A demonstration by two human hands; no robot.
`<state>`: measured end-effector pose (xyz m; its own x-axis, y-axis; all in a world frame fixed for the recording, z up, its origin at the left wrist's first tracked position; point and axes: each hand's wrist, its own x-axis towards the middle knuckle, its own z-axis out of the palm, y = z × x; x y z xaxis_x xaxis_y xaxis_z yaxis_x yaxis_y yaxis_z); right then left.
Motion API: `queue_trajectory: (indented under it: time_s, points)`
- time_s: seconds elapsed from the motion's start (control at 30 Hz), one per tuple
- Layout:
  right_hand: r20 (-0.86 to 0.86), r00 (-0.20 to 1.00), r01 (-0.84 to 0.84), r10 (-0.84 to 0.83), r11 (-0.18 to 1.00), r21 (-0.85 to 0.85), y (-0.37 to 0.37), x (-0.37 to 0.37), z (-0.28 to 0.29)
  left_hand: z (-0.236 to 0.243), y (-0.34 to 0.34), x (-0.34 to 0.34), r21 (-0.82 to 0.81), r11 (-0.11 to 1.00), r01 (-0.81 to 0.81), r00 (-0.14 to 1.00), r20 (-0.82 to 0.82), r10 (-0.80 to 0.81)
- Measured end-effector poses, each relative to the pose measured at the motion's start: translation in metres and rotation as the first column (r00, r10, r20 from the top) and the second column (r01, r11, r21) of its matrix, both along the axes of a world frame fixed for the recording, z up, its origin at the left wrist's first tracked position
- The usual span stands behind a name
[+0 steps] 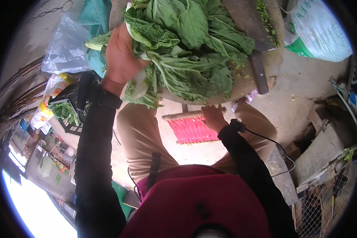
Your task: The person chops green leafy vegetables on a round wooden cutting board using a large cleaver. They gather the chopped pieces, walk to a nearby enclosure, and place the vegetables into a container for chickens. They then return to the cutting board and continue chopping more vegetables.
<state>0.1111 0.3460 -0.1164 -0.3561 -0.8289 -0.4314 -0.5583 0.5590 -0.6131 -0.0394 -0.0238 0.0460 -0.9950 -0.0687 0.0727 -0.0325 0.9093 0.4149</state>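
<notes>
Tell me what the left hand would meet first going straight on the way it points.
Most likely the leafy greens: the left hand already looks to be against them, though depth among them is hard to judge.

Chain (48, 12): dark links, ring at one end, far upper left.
Clear plastic bag (67, 49): crumpled, just beside teal fabric (94, 18).
Yellow-and-white bag (45, 103): below the clear one; red patches on it.
Thin sticks (22, 87): many, along the left rim.
White sack (319, 27): upper right, bulging; green patch at lower corner.
Weathered panel (323, 152): right side, tilted, above chain-link mesh (325, 206).
Green sprig (348, 153): small, near the panel; kind unclear.
</notes>
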Motion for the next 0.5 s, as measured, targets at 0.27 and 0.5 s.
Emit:
queue_trajectory:
  time_s: [0.27, 0.5]
  points:
    - [0.389, 0.907, -0.198, 0.160, 0.979, 0.059, 0.015, -0.009, -0.045, 0.004, 0.002, -0.002, 0.045, 0.999, 0.011, 0.999, -0.032, -0.009]
    - [0.679, 0.682, -0.192, 0.272, 0.962, -0.192, 0.004, -0.031, -0.067, 0.002, 0.002, 0.004, -0.016, 0.999, 0.036, 0.996, -0.080, -0.037]
